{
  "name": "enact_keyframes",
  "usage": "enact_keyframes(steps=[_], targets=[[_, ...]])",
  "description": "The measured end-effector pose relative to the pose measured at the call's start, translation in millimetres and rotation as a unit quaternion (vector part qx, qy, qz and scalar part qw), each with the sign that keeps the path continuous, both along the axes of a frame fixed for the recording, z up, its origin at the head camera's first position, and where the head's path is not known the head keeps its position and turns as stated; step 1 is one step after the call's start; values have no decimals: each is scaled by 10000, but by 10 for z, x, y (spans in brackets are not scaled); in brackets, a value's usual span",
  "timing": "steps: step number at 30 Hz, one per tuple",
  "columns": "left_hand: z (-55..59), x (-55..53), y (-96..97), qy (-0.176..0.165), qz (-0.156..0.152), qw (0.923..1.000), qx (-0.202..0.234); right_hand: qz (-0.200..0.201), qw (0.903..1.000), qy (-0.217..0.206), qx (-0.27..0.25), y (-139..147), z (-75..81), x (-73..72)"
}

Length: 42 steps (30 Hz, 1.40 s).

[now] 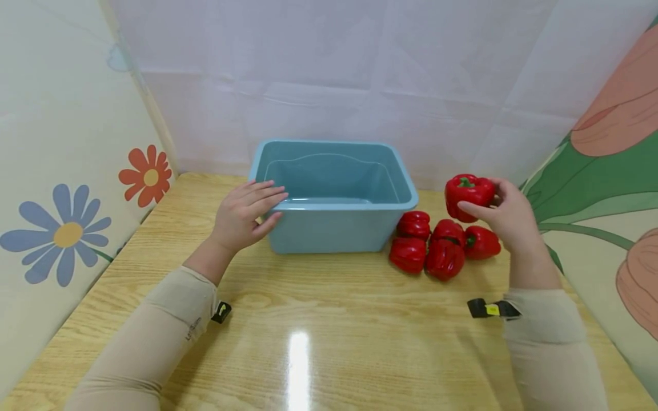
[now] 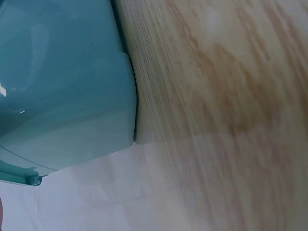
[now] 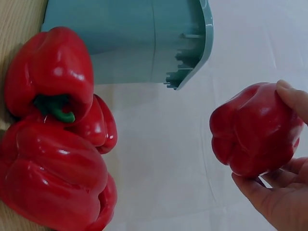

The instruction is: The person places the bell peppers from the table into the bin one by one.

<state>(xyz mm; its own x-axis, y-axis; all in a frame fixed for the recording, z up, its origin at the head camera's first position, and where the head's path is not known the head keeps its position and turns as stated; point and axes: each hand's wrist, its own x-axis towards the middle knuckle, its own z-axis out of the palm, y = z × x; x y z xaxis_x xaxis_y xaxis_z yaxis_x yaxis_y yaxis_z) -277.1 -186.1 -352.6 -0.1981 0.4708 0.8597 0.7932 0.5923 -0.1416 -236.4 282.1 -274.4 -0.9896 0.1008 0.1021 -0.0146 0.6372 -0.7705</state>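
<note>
A red bell pepper with a green stem is held up off the table by my right hand, thumb on the near side and fingers behind it. In the right wrist view the same bell pepper sits between thumb and fingers, apart from everything else. My left hand rests with extended fingers on the left front corner of a blue-green plastic bin. Nothing shows inside the bin. Several more red bell peppers lie in a cluster at the bin's right front corner.
The bin stands on a wood-grain table against a white cloth backdrop. Flower-printed panels flank the table on both sides. The clustered peppers touch or nearly touch the bin's right side.
</note>
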Motion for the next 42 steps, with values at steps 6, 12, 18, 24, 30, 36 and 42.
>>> enact_keyframes(steps=[6,12,18,24,30,36,42], targets=[[4,2,2,-5,-34,10000,4,60,9999,84,20,-64,50,-3],[1,-2,1,-8,-22,10000,2,123,9997,178,-73,-130,100,-24],[-3,2,4,-31,6,10000,-20,204,9994,258,-145,-198,127,-48],[-1,1,8,0,5,10000,-25,292,9991,285,-152,-272,150,-77],[-3,-8,6,35,-26,10000,-9,391,9985,347,-157,-366,179,-115],[-2,-6,9,16,-38,10000,13,500,9978,395,-164,-458,191,-156],[-1,-5,14,26,-42,10000,53,619,9969,423,-225,-577,207,-199]])
